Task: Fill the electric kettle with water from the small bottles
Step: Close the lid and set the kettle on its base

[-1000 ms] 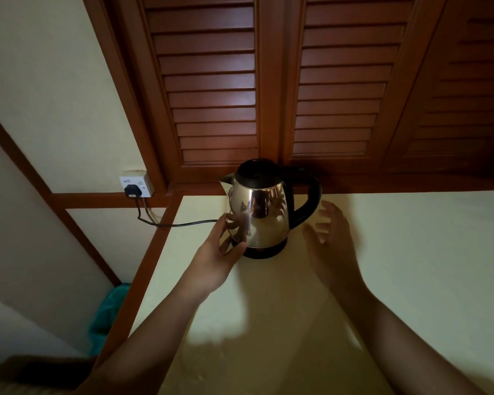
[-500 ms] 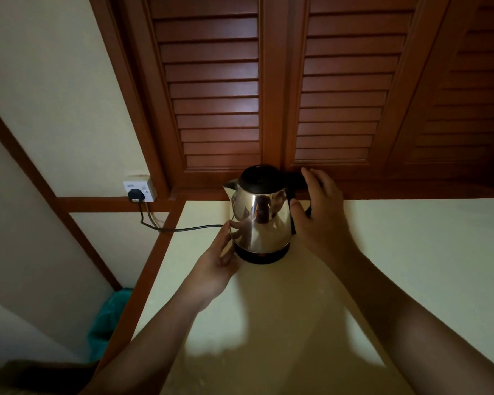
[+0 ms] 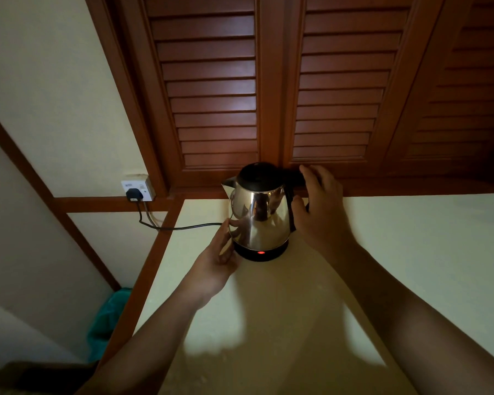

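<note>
A shiny steel electric kettle (image 3: 261, 220) with a black lid stands on its black base (image 3: 260, 253) at the back of the pale counter (image 3: 382, 252). A red light glows on the base. My right hand (image 3: 321, 206) is wrapped around the black handle on the kettle's right side, hiding most of it. My left hand (image 3: 217, 259) rests against the kettle's lower left side and the base, fingers spread. No small bottles are in view.
A black cord (image 3: 180, 227) runs from the base to a plug in the white wall socket (image 3: 137, 191) at left. Brown louvred wooden doors (image 3: 211, 89) rise right behind the kettle. A teal object (image 3: 109, 317) lies on the floor left of the counter.
My right hand moved from the counter up onto the kettle's handle. A red light has come on at the base. My left hand stayed against the kettle's left side.
</note>
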A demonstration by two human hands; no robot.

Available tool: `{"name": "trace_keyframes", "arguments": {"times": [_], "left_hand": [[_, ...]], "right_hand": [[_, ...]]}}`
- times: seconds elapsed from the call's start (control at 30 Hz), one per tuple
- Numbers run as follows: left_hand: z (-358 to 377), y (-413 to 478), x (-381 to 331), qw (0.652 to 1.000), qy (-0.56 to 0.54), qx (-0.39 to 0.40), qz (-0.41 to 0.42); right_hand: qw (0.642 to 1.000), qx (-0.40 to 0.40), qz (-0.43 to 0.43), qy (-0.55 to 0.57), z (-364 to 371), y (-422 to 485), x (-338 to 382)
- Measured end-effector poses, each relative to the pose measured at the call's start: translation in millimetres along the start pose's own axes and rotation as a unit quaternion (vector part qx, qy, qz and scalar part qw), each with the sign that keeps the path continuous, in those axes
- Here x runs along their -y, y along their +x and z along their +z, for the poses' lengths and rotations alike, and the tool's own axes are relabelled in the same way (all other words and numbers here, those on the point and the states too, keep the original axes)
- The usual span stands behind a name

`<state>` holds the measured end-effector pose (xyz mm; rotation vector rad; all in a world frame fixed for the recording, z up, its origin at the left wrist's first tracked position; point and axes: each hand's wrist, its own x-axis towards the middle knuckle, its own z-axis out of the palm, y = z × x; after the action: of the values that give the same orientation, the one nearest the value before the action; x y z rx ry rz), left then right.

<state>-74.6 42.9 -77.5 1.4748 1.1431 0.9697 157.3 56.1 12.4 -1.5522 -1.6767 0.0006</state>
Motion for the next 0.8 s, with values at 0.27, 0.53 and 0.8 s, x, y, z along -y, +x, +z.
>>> {"name": "trace_keyframes", "arguments": {"times": [0.27, 0.53, 0.8], "left_hand": [[0.0, -0.2, -3.0, 0.999, 0.047, 0.006, 0.006], [-9.1, -13.6, -8.3, 0.967, 0.243, 0.010, 0.076], [-10.7, -22.7, 13.6, 0.929, 0.361, -0.012, 0.082]], "right_hand": [[0.998, 0.027, -0.016, -0.050, -2.3, -0.1, -5.1], [0.996, 0.030, 0.037, 0.079, 22.7, -76.6, -10.6], [0.973, 0.225, 0.046, -0.028, 36.9, -116.5, -24.4]]}}
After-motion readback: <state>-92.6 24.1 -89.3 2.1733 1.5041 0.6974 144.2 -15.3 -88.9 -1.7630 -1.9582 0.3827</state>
